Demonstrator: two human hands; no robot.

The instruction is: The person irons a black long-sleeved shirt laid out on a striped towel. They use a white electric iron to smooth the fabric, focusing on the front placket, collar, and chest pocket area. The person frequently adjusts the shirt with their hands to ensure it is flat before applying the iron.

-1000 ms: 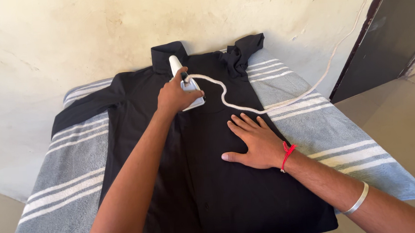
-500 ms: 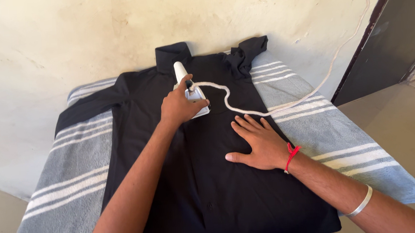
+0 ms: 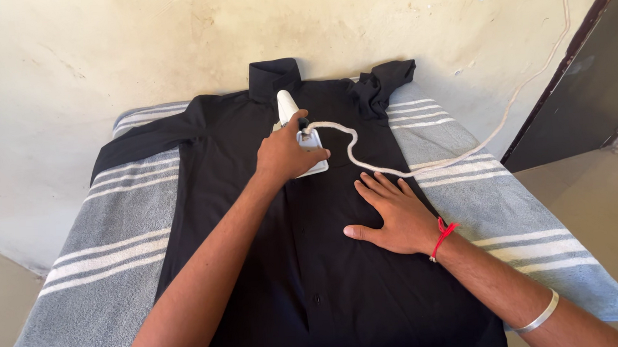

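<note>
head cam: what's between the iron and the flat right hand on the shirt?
In the head view, a loop of the white cord lies on the black shirt between the iron, held by the left hand, and the right hand.

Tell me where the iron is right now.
The white iron sits on the black shirt's upper chest, just below the collar, gripped by the left hand.

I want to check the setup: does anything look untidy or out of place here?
Yes. The shirt's far right sleeve is bunched up, unlike the flat left one. The iron's cord also loops across the shirt, near the right hand.
</note>
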